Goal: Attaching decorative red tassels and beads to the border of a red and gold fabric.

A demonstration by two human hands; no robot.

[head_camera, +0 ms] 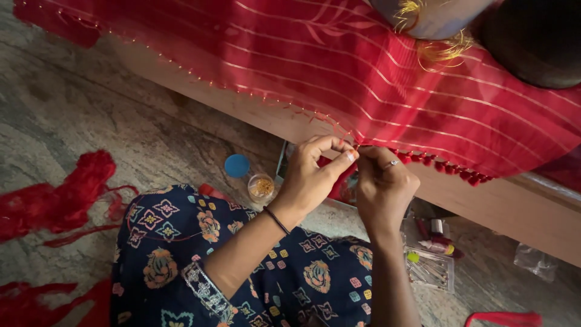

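On the stone floor (72,115), loose red thread (57,197) lies by its left edge, a blue lid (236,165) and small jar of gold beads (261,187) sit near the wooden frame (514,212), and a clear pin box (431,267) rests toward the right

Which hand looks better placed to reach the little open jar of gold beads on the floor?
Probably the left hand: the jar sits just beside its wrist. The right hand is farther off, pinching the red cloth edge.
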